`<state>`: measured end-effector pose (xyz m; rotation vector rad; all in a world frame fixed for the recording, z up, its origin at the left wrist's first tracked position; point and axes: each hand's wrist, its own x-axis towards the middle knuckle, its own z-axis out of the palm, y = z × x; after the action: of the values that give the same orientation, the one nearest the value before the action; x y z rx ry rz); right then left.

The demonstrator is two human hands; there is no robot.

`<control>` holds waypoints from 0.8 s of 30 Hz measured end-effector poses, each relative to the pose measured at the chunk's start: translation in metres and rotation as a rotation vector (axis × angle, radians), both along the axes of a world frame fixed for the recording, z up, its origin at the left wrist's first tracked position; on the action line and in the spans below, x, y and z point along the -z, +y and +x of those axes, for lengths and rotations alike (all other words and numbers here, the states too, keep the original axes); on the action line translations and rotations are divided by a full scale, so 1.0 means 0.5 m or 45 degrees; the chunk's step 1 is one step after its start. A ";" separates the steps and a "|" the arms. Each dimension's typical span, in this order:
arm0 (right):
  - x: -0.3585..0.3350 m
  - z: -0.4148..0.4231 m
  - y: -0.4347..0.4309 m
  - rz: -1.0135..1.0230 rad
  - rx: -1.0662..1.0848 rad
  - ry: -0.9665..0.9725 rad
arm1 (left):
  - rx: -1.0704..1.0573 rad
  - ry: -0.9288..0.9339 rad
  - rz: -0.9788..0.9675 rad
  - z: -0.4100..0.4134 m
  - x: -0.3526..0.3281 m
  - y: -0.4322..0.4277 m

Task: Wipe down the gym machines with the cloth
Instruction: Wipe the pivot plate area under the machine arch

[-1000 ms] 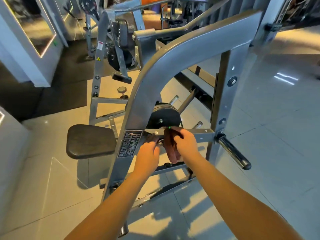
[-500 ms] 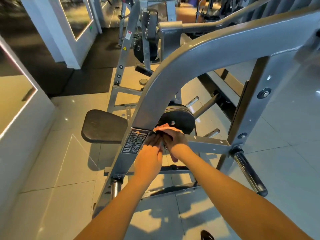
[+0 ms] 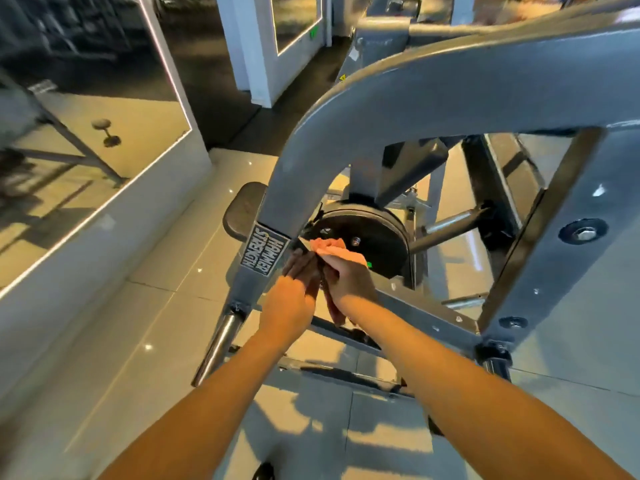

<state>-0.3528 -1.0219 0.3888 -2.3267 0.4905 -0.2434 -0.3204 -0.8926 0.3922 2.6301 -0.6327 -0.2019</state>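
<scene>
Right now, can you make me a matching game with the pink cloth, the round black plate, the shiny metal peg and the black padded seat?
1 pink cloth
2 round black plate
3 shiny metal peg
4 black padded seat

A peeking out left of the grey frame
B held in the right hand
C low at the frame's left foot
D just beyond the cloth

Pairs: 1-B, 2-D, 3-C, 4-A

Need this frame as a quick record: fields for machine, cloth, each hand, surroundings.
machine: grey steel frame with a Hammer Strength label; black weight plate behind it
cloth: orange cloth, draped over the crossbar next to the label
right hand: right hand grips the cloth on the crossbar
left hand: left hand has its fingers stretched out, touching the frame joint beside the cloth
surroundings: dark seat pad, chrome peg, mirror on the left
</scene>
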 end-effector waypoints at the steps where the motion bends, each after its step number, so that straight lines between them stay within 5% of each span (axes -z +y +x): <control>1: 0.007 -0.019 -0.019 -0.016 -0.011 0.005 | 0.030 -0.051 -0.007 -0.005 -0.006 0.001; 6: 0.049 -0.063 -0.073 0.177 0.230 0.118 | 0.166 -0.125 0.021 -0.005 -0.001 0.001; 14: 0.026 -0.014 -0.008 -0.146 -0.176 0.019 | -0.063 0.026 -0.223 -0.034 -0.001 -0.023; 16: 0.080 -0.029 -0.046 -0.247 -0.091 -0.058 | -0.070 0.046 -0.180 -0.037 -0.002 -0.024; 20: 0.049 -0.028 -0.025 0.002 0.239 0.157 | -0.042 0.053 -0.259 -0.037 -0.003 -0.019; 24: -0.003 0.005 0.025 -0.036 0.081 0.084 | -0.064 0.095 -0.265 -0.028 0.005 -0.014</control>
<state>-0.3505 -1.0092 0.3906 -2.3551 0.5983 -0.2055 -0.3343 -0.8997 0.3898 2.4233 -0.5321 -0.2063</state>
